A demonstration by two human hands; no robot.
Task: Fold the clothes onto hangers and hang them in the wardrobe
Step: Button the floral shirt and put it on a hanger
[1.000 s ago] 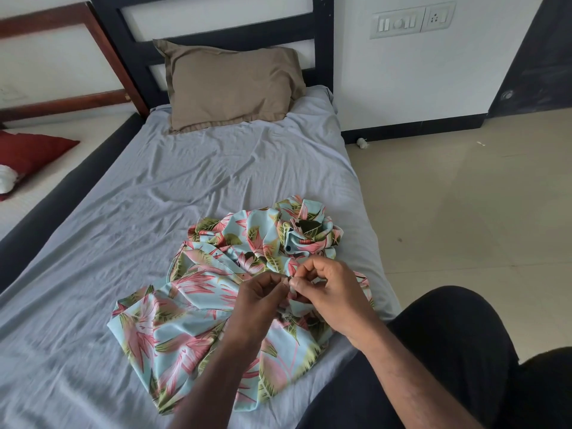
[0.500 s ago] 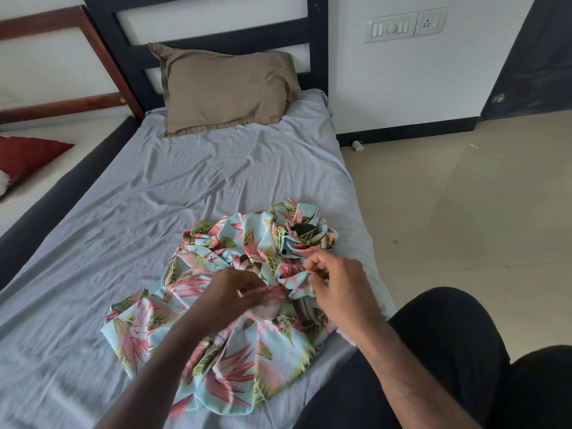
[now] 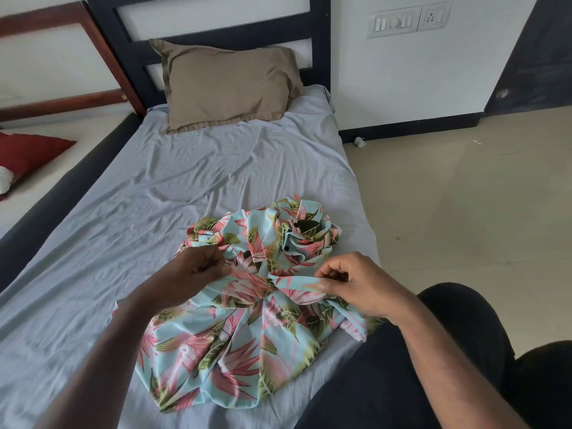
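A light-blue shirt [image 3: 235, 345] with pink and green leaf print lies crumpled on the grey bedsheet [image 3: 123, 218], near the bed's right edge. Its collar with a dark button is bunched at the far side. My left hand [image 3: 198, 270] pinches a fold of the shirt on the left. My right hand [image 3: 356, 283] pinches a stretched edge of the same shirt on the right. The fabric is pulled taut between both hands. No hanger or wardrobe is in view.
A brown pillow [image 3: 229, 85] leans on the dark headboard [image 3: 216, 38]. A second bed with a red cushion [image 3: 28, 153] lies to the left. Beige tiled floor [image 3: 464, 212] is on the right, my dark-clad knee [image 3: 433, 366] at the bed's edge.
My hands were together at the middle of the shirt; they have moved apart, left hand leftward and right hand rightward, drawing the fabric edge out between them.
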